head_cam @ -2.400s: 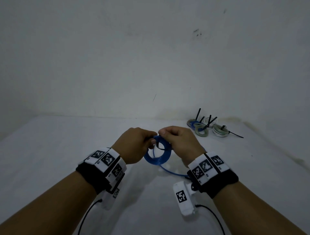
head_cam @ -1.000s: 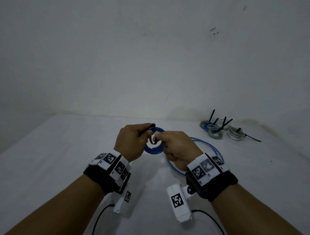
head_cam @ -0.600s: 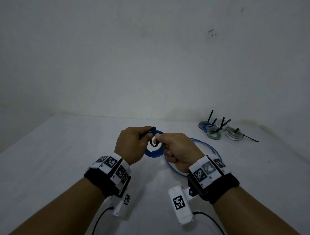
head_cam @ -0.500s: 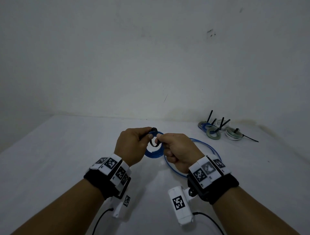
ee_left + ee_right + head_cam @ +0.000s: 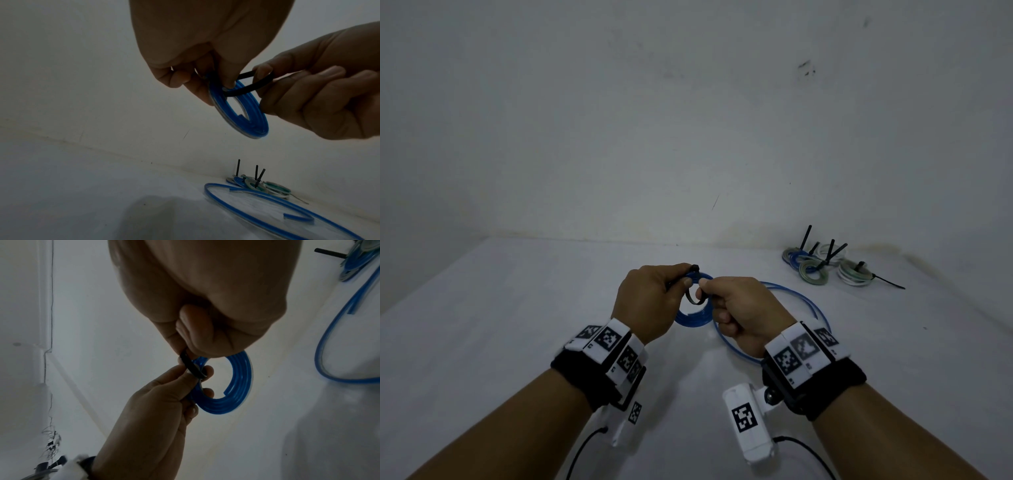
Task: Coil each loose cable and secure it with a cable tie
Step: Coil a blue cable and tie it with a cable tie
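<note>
A small blue cable coil (image 5: 693, 317) hangs upright between my hands above the white table (image 5: 500, 325). My left hand (image 5: 683, 279) pinches the coil's top edge together with the head of a black cable tie (image 5: 692, 297). The tie runs through the coil's hole as a loose loop (image 5: 254, 84). My right hand (image 5: 703, 286) pinches the loop's other side between thumb and forefinger. From the right wrist, the coil (image 5: 236, 395) shows its free end on the inner turn, and the tie (image 5: 191, 366) is largely hidden by fingers.
A second, loose blue cable (image 5: 808, 308) lies in a wide loop on the table just right of my right hand. Several tied coils (image 5: 822, 269) with black tie tails sticking up sit at the back right against the wall (image 5: 688, 137).
Since 2.4 s ago the hands have lifted the coil slightly and the black tie loop now shows between them. Over the last second the hands have hardly moved.
</note>
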Tool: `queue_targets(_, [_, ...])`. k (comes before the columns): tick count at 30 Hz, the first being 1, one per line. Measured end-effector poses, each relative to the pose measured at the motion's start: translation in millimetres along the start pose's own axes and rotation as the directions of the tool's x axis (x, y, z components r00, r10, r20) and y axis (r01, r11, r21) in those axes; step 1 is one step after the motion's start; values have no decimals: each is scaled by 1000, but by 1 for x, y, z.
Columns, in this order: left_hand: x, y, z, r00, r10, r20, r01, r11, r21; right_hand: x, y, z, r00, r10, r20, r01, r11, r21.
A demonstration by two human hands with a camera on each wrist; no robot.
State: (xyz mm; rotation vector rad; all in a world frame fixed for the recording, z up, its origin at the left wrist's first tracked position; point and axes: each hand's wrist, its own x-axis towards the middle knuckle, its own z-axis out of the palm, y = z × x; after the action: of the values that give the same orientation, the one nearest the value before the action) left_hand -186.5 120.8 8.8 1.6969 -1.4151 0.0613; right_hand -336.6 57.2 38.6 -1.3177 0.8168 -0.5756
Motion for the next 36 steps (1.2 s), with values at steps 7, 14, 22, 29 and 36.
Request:
queue_targets(7, [-2, 8, -4, 968, 251, 23, -244, 910, 334, 2, -6, -6, 998, -31, -59, 28, 998, -48])
queue_targets(14, [-2, 17, -8, 947, 318, 55, -317, 888, 334, 9, -11, -15, 977, -181, -116, 148, 958, -244])
queue_targets(22, [-6, 20, -3, 966, 185, 178, -221, 953, 208, 23, -16, -27, 921, -238, -308, 225, 971, -76])
queue_targets(29, [0, 17, -4, 964, 81, 252, -124, 979, 161, 23, -8, -28, 986, -167, -27, 157, 962, -223])
queue_targets(36, [2, 13, -3, 948, -114, 296, 147, 985, -91, 22, 4, -26, 873, -487, 19, 461, 813, -356])
